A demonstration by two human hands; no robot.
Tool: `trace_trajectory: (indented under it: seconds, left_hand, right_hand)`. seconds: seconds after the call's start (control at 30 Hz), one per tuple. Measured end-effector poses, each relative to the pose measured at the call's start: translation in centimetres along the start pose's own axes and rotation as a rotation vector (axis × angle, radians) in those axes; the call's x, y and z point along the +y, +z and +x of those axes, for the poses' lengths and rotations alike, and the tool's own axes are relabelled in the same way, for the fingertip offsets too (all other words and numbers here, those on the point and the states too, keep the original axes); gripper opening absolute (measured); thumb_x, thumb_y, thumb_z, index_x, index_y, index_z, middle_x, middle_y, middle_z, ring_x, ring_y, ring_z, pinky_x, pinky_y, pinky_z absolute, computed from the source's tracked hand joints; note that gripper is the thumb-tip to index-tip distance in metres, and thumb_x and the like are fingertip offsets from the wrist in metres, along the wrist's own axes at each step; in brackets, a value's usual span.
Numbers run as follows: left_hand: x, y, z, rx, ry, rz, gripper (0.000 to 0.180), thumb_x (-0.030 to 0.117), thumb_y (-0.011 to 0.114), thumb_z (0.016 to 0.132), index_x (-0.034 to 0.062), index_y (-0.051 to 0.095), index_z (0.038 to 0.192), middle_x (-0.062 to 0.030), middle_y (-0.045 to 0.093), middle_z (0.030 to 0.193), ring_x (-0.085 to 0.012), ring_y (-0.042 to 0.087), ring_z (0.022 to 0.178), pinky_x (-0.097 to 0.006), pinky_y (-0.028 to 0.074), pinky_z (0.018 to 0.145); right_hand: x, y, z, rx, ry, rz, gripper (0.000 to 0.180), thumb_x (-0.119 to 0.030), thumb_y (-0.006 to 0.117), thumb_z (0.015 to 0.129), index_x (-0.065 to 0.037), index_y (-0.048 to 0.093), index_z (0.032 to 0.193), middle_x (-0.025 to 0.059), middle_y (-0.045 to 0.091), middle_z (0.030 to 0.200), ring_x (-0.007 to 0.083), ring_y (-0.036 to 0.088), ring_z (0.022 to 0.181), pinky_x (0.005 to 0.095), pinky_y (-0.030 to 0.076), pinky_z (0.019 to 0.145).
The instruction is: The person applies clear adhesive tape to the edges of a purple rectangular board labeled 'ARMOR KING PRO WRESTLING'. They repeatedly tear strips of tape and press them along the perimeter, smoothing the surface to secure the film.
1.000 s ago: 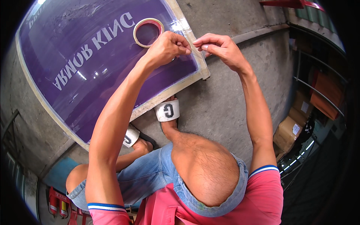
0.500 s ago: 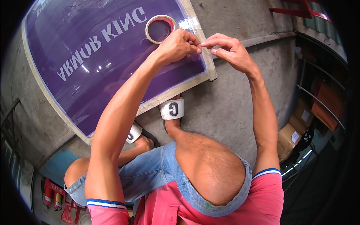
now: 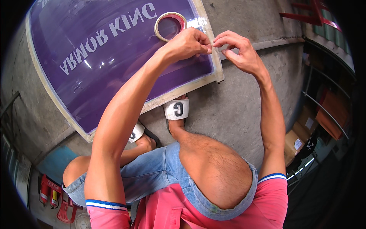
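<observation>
A large printing screen (image 3: 126, 76), with purple mesh, mirrored pale lettering and a pale frame, lies before me. My left hand (image 3: 190, 45) is over its right part, thumb and fingers pinched together. Whatever they hold, if anything, is too small to make out. Just beyond that hand, a roll of tape (image 3: 181, 21) with a reddish inner wall rests flat on the mesh, partly covered by my knuckles. Beside the frame's right edge, my right hand (image 3: 241, 55) has bent fingers, with its thumb apart from them and nothing visible between. Its fingertips are close to my left ones.
My feet in white-strapped slides (image 3: 177, 109) are by the frame's near edge on the concrete floor (image 3: 236, 110). Cardboard boxes (image 3: 295, 143) and a metal rail stand at right. A red stool (image 3: 314, 15) is far right; fire extinguishers (image 3: 44, 192) are at lower left.
My fingertips, which were meeting, are now slightly apart. The right thumb has drawn back from its fingers. The view has shifted a little, and the tape roll still lies on the screen.
</observation>
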State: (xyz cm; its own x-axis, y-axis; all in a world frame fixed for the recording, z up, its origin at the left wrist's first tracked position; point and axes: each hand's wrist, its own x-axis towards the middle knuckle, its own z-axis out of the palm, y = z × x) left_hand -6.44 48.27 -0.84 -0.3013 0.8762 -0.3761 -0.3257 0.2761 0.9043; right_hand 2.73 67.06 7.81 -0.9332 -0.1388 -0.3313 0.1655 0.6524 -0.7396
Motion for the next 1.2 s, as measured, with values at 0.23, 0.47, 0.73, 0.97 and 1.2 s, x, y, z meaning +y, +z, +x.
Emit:
trace_trajectory:
  seconds: [0.23,0.47,0.73,0.97,1.2]
  left_hand:
    - [0.0,0.0,0.2,-0.02,-0.021,0.009,0.025,0.023,0.073,0.09,0.0007,0.067,0.081,0.0008,0.058,0.067,-0.0086,0.056,0.065,-0.027,0.049,0.062]
    - [-0.3,0.0,0.3,-0.038,0.001,-0.049,0.024,0.024,0.072,0.091,0.0016,0.068,0.084,0.0018,0.058,0.068,-0.0077,0.055,0.065,-0.027,0.047,0.061]
    - [-0.3,-0.1,0.4,-0.046,0.004,-0.043,0.026,0.028,0.071,0.092,0.0027,0.07,0.085,0.0026,0.056,0.067,-0.0071,0.051,0.064,-0.026,0.043,0.059]
    - [-0.5,-0.2,0.4,-0.066,0.033,-0.056,0.027,0.029,0.07,0.093,0.0031,0.072,0.088,0.0033,0.055,0.067,-0.0064,0.048,0.063,-0.025,0.042,0.059]
    - [-0.4,-0.4,0.4,-0.085,0.036,-0.09,0.025,0.028,0.069,0.094,0.004,0.073,0.09,0.0036,0.056,0.067,-0.0057,0.047,0.063,-0.024,0.041,0.059]
  right_hand:
    - [0.7,-0.3,0.3,0.002,0.002,-0.01,0.027,0.001,0.049,0.077,0.0,0.067,0.097,0.0069,0.067,0.101,0.0161,0.066,0.09,0.0292,0.054,0.072]
    - [1.5,-0.4,0.2,0.007,0.058,0.127,0.026,-0.001,0.051,0.082,-0.001,0.069,0.102,0.0059,0.068,0.099,0.0152,0.066,0.089,0.0291,0.055,0.076]
    - [1.8,-1.0,0.2,-0.059,0.245,0.48,0.028,-0.005,0.054,0.087,-0.002,0.071,0.11,0.0044,0.068,0.09,0.0115,0.064,0.08,0.0267,0.055,0.073]
    - [3.5,-0.1,0.0,-0.05,0.234,0.55,0.026,-0.005,0.056,0.088,-0.001,0.072,0.108,0.0047,0.068,0.089,0.0109,0.063,0.078,0.0268,0.055,0.072]
    - [4.0,0.4,0.3,-0.035,0.173,0.606,0.025,-0.008,0.062,0.088,0.0,0.071,0.109,0.0089,0.071,0.096,0.0136,0.066,0.086,0.0286,0.055,0.074]
